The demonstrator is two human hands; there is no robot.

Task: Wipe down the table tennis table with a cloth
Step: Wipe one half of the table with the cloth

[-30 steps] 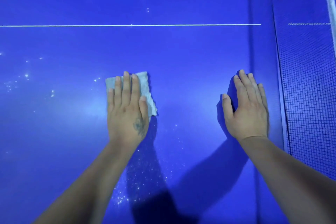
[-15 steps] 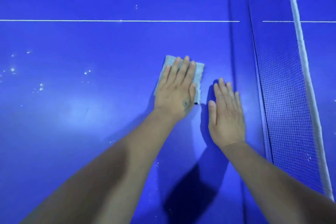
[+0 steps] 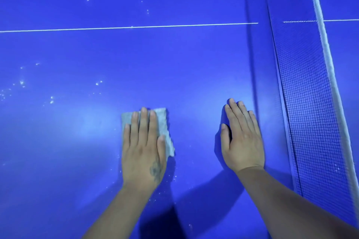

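The left hand [image 3: 142,147] lies flat over most of the cloth [image 3: 162,122], hiding its middle; only strips show at 12 and 3 o'clock. The table [image 3: 174,68] runs past every edge. The net [image 3: 310,112] is cut off at 12 and 5 o'clock. Both forearms leave at 6 o'clock.

open blue table [image 3: 174,68] leftward and ahead, net [image 3: 310,122] walls off the right

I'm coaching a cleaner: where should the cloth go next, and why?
Probably slide the cloth left under the left hand toward the white specks. That hand already presses it flat, and the right hand braces on the table.
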